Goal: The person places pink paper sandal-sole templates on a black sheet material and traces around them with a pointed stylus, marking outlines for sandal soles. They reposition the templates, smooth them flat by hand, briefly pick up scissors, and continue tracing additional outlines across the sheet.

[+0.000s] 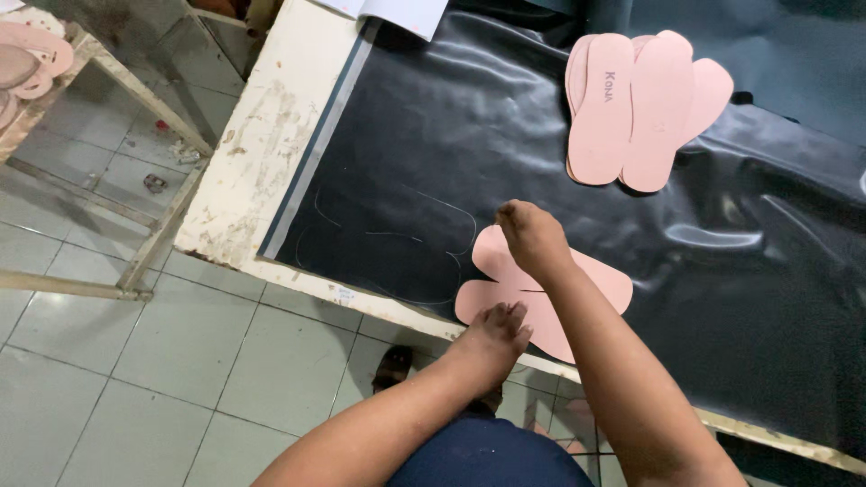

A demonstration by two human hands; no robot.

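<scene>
The fingers [516, 314] of the left hand [494, 335] were seen laid out flat and released, pressed down on the near part of a pink sole-shaped template [505, 287] that lay on a black sheet [433, 162] at the table's near edge. The right hand [532, 236] was held over the far end of the same template, its fingers bunched together and pointed down toward the sheet at the template's rim; whether something thin was pinched between them could not be told, since the fingertips were turned away from the camera. The template was made up of overlapping pink pieces, spread slightly like a fan, and it reached just past the sheet's front edge toward the pale, worn table border [271, 153]. Faint light outlines [424, 243] of curved shapes were marked on the black sheet just left of the template. Well apart, at the far right of the sheet, a stack of pink insoles [631, 108] was laid flat, fanned out. A grey tiled floor [135, 361] was seen below the table, and at the upper left a wooden rack [108, 81] held more pink pieces [32, 59].
</scene>
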